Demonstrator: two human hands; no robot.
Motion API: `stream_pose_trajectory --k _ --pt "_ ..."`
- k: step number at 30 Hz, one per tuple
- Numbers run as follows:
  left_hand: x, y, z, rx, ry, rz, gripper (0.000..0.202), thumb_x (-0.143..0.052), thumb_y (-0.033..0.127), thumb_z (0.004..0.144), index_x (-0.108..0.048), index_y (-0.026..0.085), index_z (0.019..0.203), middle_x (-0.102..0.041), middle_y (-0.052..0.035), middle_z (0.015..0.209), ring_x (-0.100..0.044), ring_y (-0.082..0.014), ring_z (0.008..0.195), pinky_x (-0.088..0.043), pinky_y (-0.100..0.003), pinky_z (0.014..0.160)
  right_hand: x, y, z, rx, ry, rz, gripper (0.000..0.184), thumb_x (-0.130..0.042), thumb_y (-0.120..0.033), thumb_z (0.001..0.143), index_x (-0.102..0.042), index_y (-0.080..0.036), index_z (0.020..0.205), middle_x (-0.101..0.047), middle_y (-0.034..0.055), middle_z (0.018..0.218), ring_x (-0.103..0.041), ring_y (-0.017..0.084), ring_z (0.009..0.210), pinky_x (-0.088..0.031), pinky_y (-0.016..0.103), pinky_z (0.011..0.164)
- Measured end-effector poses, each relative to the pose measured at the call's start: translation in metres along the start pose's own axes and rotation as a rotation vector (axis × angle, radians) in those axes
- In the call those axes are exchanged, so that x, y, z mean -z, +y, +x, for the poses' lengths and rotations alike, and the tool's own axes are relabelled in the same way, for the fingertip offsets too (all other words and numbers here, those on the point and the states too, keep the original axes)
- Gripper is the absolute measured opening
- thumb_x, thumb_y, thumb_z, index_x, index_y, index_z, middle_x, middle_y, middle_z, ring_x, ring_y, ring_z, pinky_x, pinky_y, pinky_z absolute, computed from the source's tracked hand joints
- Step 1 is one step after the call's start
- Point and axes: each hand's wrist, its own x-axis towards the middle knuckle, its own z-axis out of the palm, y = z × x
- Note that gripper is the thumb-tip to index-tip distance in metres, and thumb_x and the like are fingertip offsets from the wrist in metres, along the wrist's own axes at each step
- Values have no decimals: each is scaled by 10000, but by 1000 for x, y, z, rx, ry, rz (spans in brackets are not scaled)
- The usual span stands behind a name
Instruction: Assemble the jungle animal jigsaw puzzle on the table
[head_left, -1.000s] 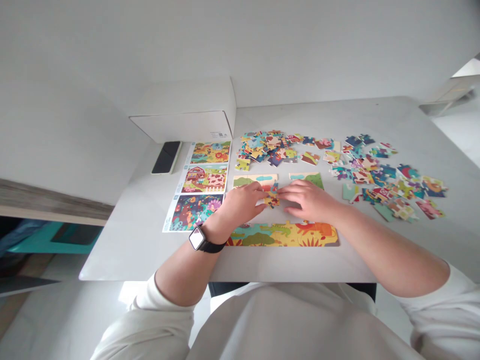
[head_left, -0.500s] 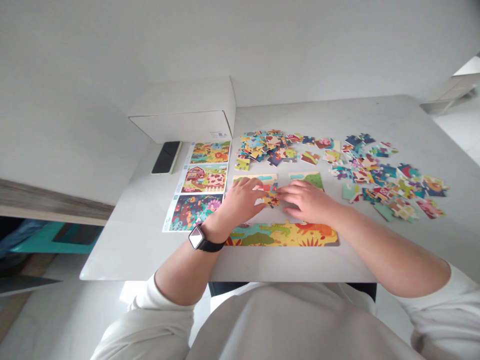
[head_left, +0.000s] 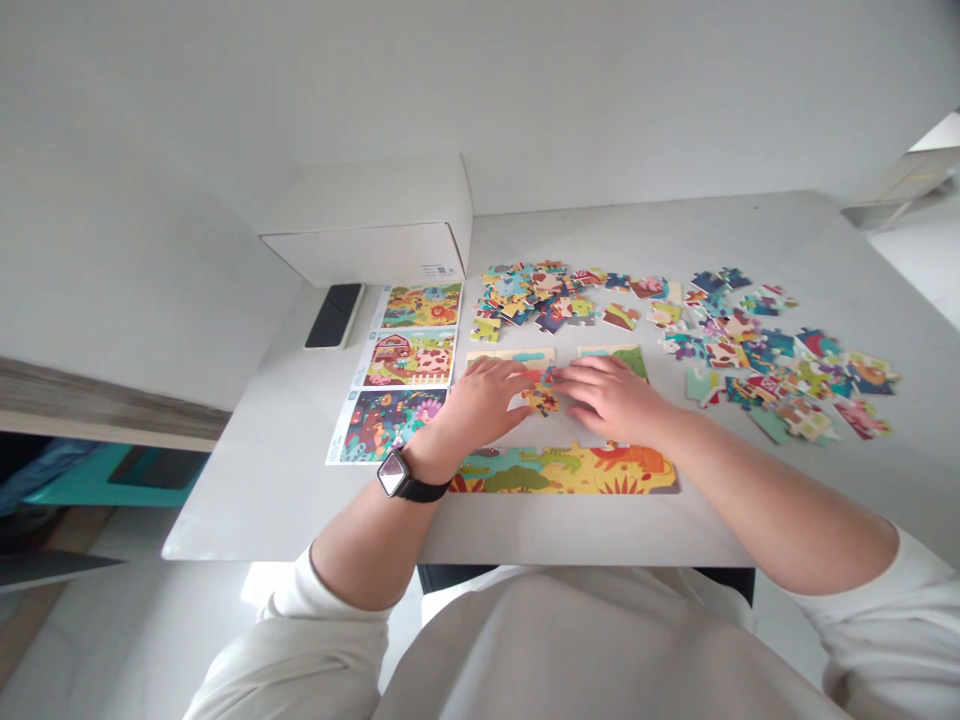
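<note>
Between my hands lies a small yellow, red and blue puzzle piece (head_left: 543, 400), partly hidden by my fingers. My left hand (head_left: 491, 398), with a black watch (head_left: 394, 474) on its wrist, curls around its left side. From the right, the fingertips of my right hand (head_left: 611, 395) press at the same piece. Just behind the hands sit joined top pieces with a blue cloud (head_left: 531, 356) and a green-hill piece (head_left: 628, 357). Nearer my body runs a joined puzzle strip (head_left: 555, 470) with a crocodile and a lion.
Loose puzzle pieces form one heap (head_left: 536, 290) behind the hands and another (head_left: 787, 370) at the right. A sheet with three printed pictures (head_left: 409, 360) lies at the left, beside a phone (head_left: 335, 316). A white box (head_left: 375, 250) stands at the back against the wall.
The fingers of my left hand have come down a little over the piece, covering more of its red part. My right hand has edged slightly left. The other pieces rest where they were.
</note>
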Motion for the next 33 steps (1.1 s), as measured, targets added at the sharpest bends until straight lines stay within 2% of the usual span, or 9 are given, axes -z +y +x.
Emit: stream_pose_trajectory --k 6,12,17,20,24,29,33 --pt "2 -4 0 13 12 -78 408 -795 343 969 -716 270 1363 -750 -81 1403 -678 -305 1331 -497 -484 1183 0 2 1 6 0 14 416 -646 -248 1035 -764 -266 1433 -731 114 1484 -616 373 1358 -497 610 1149" --pt "16 -19 -3 140 132 -62 386 -755 357 1003 -695 260 1372 -718 -103 1434 -678 -311 1340 -541 -473 1147 6 5 -2 0 54 8 415 -668 -281 1030 -762 -254 1433 -726 131 1474 -619 372 1359 -498 603 1168" --pt "19 -27 -5 167 107 -13 338 -711 316 1018 -731 261 1351 -733 -99 1417 -683 -309 1332 -534 -486 1160 2 3 -4 50 16 2 426 -735 -347 1008 -767 -263 1425 -681 136 1540 -579 385 1430 -471 622 1208" --pt "15 -31 -4 166 73 -2 340 -702 290 1011 -756 274 1347 -741 -91 1422 -677 -309 1348 -526 -495 1182 -2 1 -4 63 -2 -12 455 -770 -365 987 -762 -288 1435 -662 135 1562 -554 392 1467 -423 663 1244" --pt "9 -37 -4 165 40 5 298 -664 308 1030 -794 281 1297 -767 -78 1381 -697 -300 1316 -545 -489 1165 -2 -2 -4 49 -13 -25 473 -788 -407 979 -768 -264 1430 -664 172 1548 -563 402 1460 -416 689 1242" --pt "8 -40 -4 135 51 14 299 -644 327 1039 -797 276 1290 -766 -83 1385 -710 -293 1296 -557 -480 1156 -2 -4 -2 56 -24 -20 493 -783 -455 987 -768 -240 1430 -664 200 1540 -559 418 1460 -415 705 1236" --pt "12 -40 -3 160 84 15 292 -625 323 1034 -798 267 1263 -767 -91 1375 -708 -301 1294 -554 -491 1156 0 -1 -2 45 5 1 514 -782 -457 989 -741 -260 1462 -652 177 1558 -558 402 1469 -404 691 1250"
